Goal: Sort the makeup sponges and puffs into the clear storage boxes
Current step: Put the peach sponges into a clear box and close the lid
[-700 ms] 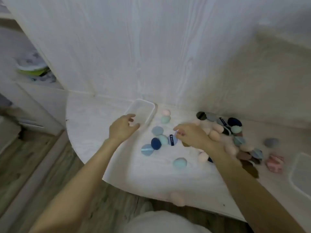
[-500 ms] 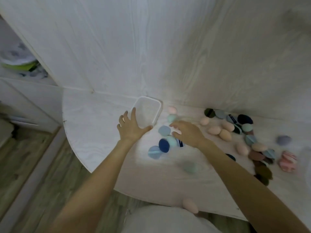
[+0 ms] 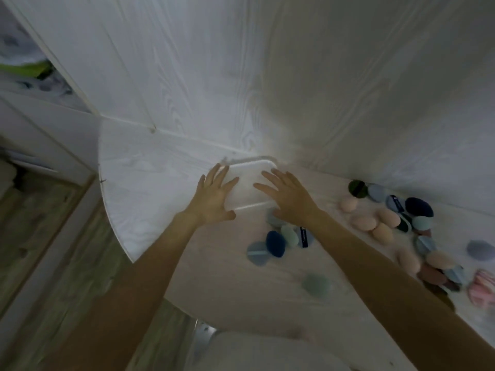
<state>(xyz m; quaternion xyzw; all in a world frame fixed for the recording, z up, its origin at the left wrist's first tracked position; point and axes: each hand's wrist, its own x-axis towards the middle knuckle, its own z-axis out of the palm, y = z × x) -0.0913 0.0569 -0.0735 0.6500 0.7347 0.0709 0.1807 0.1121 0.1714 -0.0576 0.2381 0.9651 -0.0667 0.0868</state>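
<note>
I see clear box (image 3: 250,183) on tabletop (image 3: 150,178) by wall; left hand (image 3: 214,198) and right hand (image 3: 288,196) flank it, fingers spread straight, probably touching sides, holding nothing.

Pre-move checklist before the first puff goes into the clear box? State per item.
1. Clear box on the table, near the wall: ok.
2. Box open or lidded: cannot tell, surface blurred.
3. Left hand free: ok, fingers spread flat at the box's left side.
4. Right hand free: ok, fingers straight over the box's right side, holding nothing.
5. Puffs in reach: ok, dark blue puff and light blue puff lie just right of the box.
6. Anything sorted yet: cannot tell; none visible in the box.
</note>
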